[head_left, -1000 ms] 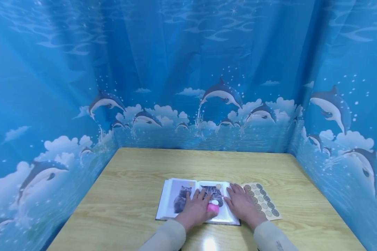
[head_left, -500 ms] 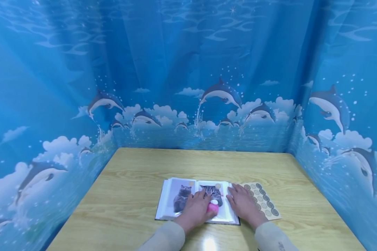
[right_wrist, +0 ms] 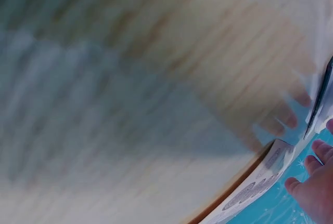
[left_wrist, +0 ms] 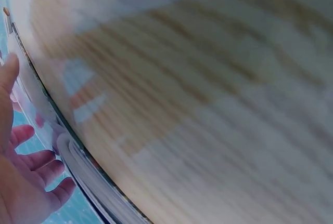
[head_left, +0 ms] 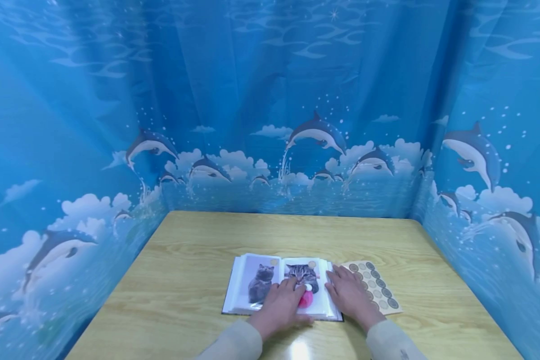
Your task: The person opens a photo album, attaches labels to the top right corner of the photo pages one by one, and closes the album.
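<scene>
An open photo album (head_left: 243,295) lies on the table with a cat picture on each page. A grey cat (head_left: 261,282) is on the left page; the right page has a tabby cat (head_left: 302,272) with a pink and white ball shape (head_left: 306,299). My left hand (head_left: 279,305) is over the middle of the album, covering part of both pages. In the left wrist view its fingers (left_wrist: 49,172) are spread and bent, gripping nothing. My right hand (head_left: 348,295) rests at the album's right edge, fingers extended, overlapping a sheet of round stickers (head_left: 379,285).
The wood-grain table (head_left: 184,260) stretches behind and to both sides of the album. A blue curtain (head_left: 234,100) printed with dolphins encloses the back and sides. Small round stickers (head_left: 312,265) sit near the top of both album pages.
My left hand has drawn its fingers back from the tabby picture, and its thumb has moved down off the pink ball shape. The right hand stays nearly in place.
</scene>
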Demonstrator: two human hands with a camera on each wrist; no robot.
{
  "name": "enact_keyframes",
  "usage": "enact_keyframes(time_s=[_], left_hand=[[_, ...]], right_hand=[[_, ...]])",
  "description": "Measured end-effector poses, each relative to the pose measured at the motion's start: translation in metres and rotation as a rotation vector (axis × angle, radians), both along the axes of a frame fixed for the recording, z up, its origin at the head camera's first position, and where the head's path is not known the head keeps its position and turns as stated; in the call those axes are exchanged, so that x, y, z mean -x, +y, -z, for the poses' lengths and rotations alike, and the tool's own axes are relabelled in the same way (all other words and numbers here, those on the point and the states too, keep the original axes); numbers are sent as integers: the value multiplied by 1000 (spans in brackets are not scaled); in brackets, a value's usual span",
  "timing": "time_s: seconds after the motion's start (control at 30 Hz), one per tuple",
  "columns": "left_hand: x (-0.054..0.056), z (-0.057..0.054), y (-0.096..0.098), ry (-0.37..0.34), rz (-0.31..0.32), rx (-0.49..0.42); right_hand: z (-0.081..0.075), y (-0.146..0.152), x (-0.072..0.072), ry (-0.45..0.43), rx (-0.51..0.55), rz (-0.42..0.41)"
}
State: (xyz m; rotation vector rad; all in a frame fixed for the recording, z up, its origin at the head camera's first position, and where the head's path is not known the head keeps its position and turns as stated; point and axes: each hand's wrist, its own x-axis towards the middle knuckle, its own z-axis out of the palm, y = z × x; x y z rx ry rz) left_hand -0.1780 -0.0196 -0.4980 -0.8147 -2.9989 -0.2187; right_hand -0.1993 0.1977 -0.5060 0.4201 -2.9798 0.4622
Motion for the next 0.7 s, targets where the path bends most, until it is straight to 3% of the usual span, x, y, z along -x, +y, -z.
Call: enact_keyframes(time_s=[0.23, 0.43, 0.7], left_hand=[[1, 3, -1, -22, -5, -27], [1, 1, -4, -3, 30, -96], [-1, -1, -11, -11, 43, -179]], right_hand=[[3, 0, 0, -20, -21, 10], [5, -1, 0, -25, -22, 23], [6, -4, 0, 7, -19, -23]])
